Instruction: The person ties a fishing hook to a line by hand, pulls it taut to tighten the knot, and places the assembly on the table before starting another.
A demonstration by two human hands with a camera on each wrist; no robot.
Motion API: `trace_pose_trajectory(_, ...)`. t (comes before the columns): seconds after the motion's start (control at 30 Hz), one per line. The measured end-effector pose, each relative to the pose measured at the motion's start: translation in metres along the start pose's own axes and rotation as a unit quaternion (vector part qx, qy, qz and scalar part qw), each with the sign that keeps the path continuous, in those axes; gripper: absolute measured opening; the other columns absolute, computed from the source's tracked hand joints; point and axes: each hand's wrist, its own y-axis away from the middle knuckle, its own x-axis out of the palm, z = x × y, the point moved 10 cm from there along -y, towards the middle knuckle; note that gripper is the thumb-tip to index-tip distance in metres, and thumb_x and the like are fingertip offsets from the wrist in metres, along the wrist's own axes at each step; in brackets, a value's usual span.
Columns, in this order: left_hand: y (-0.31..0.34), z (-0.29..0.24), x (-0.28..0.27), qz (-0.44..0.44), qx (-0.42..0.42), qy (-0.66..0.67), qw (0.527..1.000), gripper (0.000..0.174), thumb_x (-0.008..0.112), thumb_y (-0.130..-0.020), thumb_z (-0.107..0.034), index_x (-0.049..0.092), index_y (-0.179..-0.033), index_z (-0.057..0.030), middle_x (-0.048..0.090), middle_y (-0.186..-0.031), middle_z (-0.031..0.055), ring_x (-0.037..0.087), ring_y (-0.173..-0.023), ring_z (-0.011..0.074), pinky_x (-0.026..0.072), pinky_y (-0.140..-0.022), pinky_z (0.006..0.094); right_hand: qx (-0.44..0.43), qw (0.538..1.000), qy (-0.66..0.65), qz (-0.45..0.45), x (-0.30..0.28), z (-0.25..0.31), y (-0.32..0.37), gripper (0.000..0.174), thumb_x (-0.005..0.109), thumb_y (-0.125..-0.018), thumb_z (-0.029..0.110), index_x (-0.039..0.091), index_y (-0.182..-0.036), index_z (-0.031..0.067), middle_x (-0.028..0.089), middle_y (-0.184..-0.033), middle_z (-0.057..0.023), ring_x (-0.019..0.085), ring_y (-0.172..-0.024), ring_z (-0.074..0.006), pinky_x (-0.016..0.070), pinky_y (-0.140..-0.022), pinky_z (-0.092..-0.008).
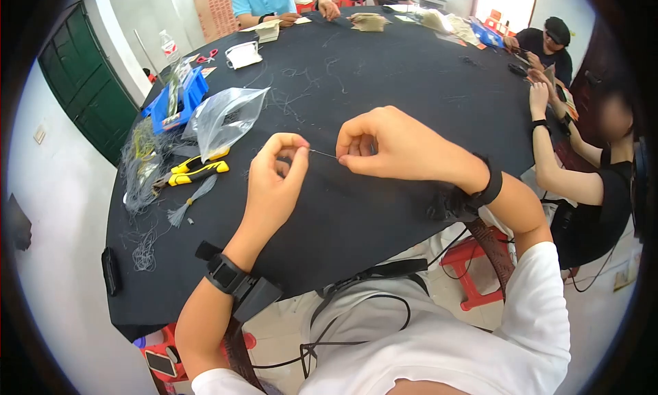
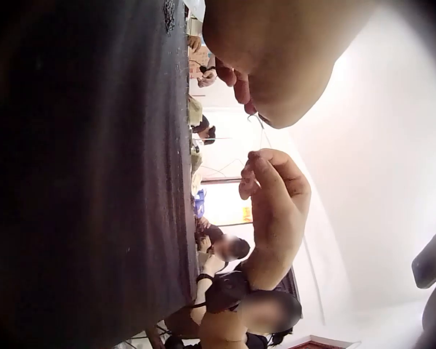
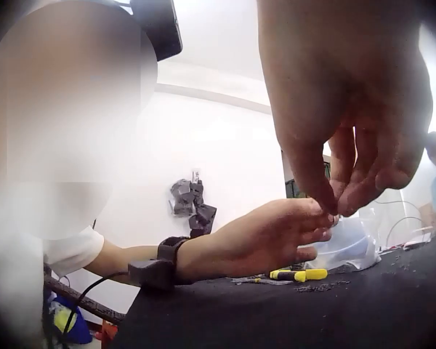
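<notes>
A short, thin strand [image 1: 323,153] runs between the two hands above the black tabletop. My left hand [image 1: 276,182] pinches its one end between thumb and forefinger. At the other end, my right hand [image 1: 397,148] pinches it with thumb and index finger, the remaining fingers curled in. In the left wrist view a fine curved piece of strand [image 2: 260,121] shows between my left hand [image 2: 276,58] and my right hand [image 2: 276,211]. The right wrist view shows both sets of fingertips close together; the strand is too small to tell there.
Left on the black table [image 1: 384,223] lie yellow-black pliers [image 1: 199,173], a clear plastic bag [image 1: 226,121], a blue bin [image 1: 179,101], tangled grey strands [image 1: 140,175] and a tied bundle [image 1: 192,201]. A white pouch [image 1: 243,55] lies farther back. Other people sit around the table.
</notes>
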Motion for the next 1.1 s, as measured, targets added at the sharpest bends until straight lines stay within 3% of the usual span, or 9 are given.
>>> trace_pose_trajectory(0.23,0.002,0.014,0.004,0.021,-0.059,0.048,0.997,0.007,0.055,-0.087,-0.004,0.056,-0.094,-0.0009,0.058,-0.087,0.002,0.055,-0.08,0.0056,0.0443,-0.064,0.0178,0.017,0.996,0.076,0.038,-0.043,-0.014,-0.016,0.012,0.06,-0.078,0.014,0.062,-0.078,0.0019,0.053,-0.058,0.0012,0.049,-0.055,-0.0051,0.0404,-0.053,-0.0218)
trace_pose_trajectory(0.33,0.008,0.021,0.015,0.05,-0.128,0.086,0.987,0.01,0.055,-0.088,-0.007,0.056,-0.097,-0.0019,0.058,-0.088,0.0015,0.054,-0.082,0.0059,0.0419,-0.073,0.0188,0.019,0.992,0.109,0.064,-0.062,-0.029,-0.029,0.01,0.06,-0.079,0.012,0.063,-0.079,0.0025,0.053,-0.061,0.0026,0.047,-0.059,-0.0036,0.0398,-0.055,-0.0204)
trace_pose_trajectory(0.47,0.015,0.027,0.032,0.136,-0.188,0.139,0.963,0.009,0.056,-0.088,-0.005,0.057,-0.095,-0.0009,0.059,-0.088,0.0015,0.056,-0.08,0.0071,0.0446,-0.07,0.0213,0.053,0.99,0.124,0.034,-0.106,-0.049,-0.058,0.012,0.061,-0.079,0.012,0.065,-0.087,0.0034,0.062,-0.074,0.0004,0.055,-0.069,-0.0051,0.0446,-0.063,-0.0219)
trace_pose_trajectory(0.53,0.019,0.032,0.039,0.165,-0.211,0.165,0.949,0.009,0.055,-0.088,-0.007,0.057,-0.095,-0.001,0.059,-0.088,0.0014,0.056,-0.08,0.0065,0.0442,-0.07,0.0208,0.105,0.982,0.156,0.013,-0.13,-0.053,-0.074,0.016,0.068,-0.08,0.017,0.067,-0.085,0.0016,0.055,-0.061,0.0043,0.045,-0.056,-0.0026,0.035,-0.05,-0.0206)
trace_pose_trajectory(0.7,0.021,0.04,0.041,0.17,-0.255,0.198,0.931,0.009,0.056,-0.088,-0.007,0.059,-0.094,-0.0007,0.059,-0.087,0.0008,0.055,-0.079,0.0057,0.044,-0.071,0.02,0.074,0.982,0.161,-0.06,-0.173,-0.097,-0.14,0.018,0.068,-0.078,0.018,0.071,-0.087,0.0032,0.067,-0.072,-0.0029,0.059,-0.069,-0.0093,0.0453,-0.065,-0.0252)
trace_pose_trajectory(0.8,0.023,0.041,0.041,0.172,-0.282,0.174,0.928,0.009,0.056,-0.088,-0.008,0.059,-0.091,-0.0002,0.059,-0.082,0.0024,0.055,-0.076,0.0064,0.0428,-0.066,0.0205,-0.003,0.992,0.092,-0.082,-0.174,-0.125,-0.192,0.017,0.068,-0.077,0.017,0.071,-0.084,0.0017,0.068,-0.074,-0.0043,0.06,-0.067,-0.011,0.0462,-0.062,-0.0254)
trace_pose_trajectory(0.83,0.025,0.043,0.041,0.179,-0.299,0.176,0.921,0.008,0.057,-0.087,-0.006,0.059,-0.091,0.0006,0.06,-0.082,0.0028,0.055,-0.077,0.0068,0.0432,-0.067,0.021,0.036,0.994,0.047,-0.092,-0.175,-0.147,-0.213,0.017,0.068,-0.076,0.016,0.071,-0.081,0.0001,0.067,-0.071,-0.0056,0.059,-0.061,-0.0119,0.0461,-0.057,-0.0261)
trace_pose_trajectory(1.07,0.026,0.047,0.041,0.207,-0.315,0.14,0.916,0.009,0.06,-0.086,-0.004,0.062,-0.093,-0.0001,0.062,-0.082,0.0023,0.055,-0.072,0.0062,0.0412,-0.064,0.0213,-0.143,0.947,0.139,-0.251,-0.156,-0.216,-0.308,0.023,0.071,-0.072,0.021,0.069,-0.077,-0.0011,0.062,-0.06,-0.0109,0.057,-0.057,-0.0153,0.044,-0.053,-0.0285)
trace_pose_trajectory(1.1,0.024,0.047,0.04,0.203,-0.3,0.129,0.923,0.008,0.06,-0.085,-0.004,0.063,-0.092,-0.0021,0.062,-0.079,0.001,0.053,-0.068,0.0053,0.0404,-0.061,0.0206,-0.055,0.971,0.075,-0.221,-0.143,-0.255,-0.318,0.018,0.069,-0.076,0.015,0.066,-0.08,-0.0025,0.057,-0.059,-0.0074,0.049,-0.053,-0.0113,0.0394,-0.05,-0.0262)
